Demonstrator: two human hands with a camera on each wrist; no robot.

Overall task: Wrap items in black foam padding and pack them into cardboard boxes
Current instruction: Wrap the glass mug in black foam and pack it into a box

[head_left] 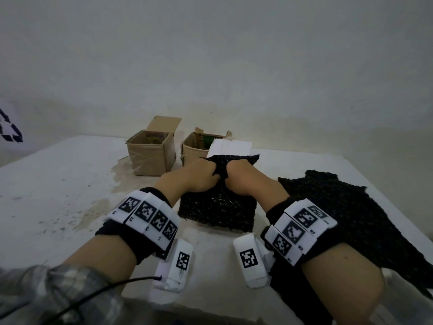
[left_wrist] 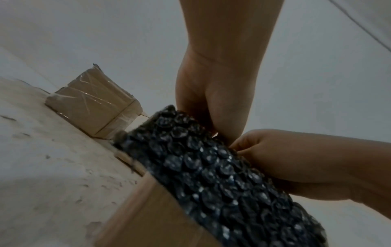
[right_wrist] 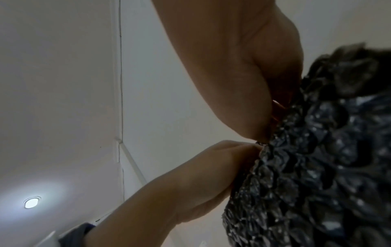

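Note:
A sheet of black foam padding (head_left: 218,212) is draped over a cardboard box (left_wrist: 152,208) in the middle of the table; what it wraps is hidden. My left hand (head_left: 201,174) and right hand (head_left: 243,177) meet on top of it, fingers curled into the bunched padding (left_wrist: 201,150) on either side of a fold. In the left wrist view my left hand (left_wrist: 211,103) pinches the padding's top edge, and my right hand (left_wrist: 285,158) grips it just beside. The right wrist view shows the right hand (right_wrist: 264,83) and left hand (right_wrist: 207,175) pressed into the crumpled padding (right_wrist: 317,167).
Two open cardboard boxes (head_left: 150,153) (head_left: 194,148) stand at the table's back, with a white sheet (head_left: 230,147) by the right one. A second black padding sheet (head_left: 339,207) lies spread on the right. Two white marker tags (head_left: 180,266) (head_left: 249,261) lie near the front edge.

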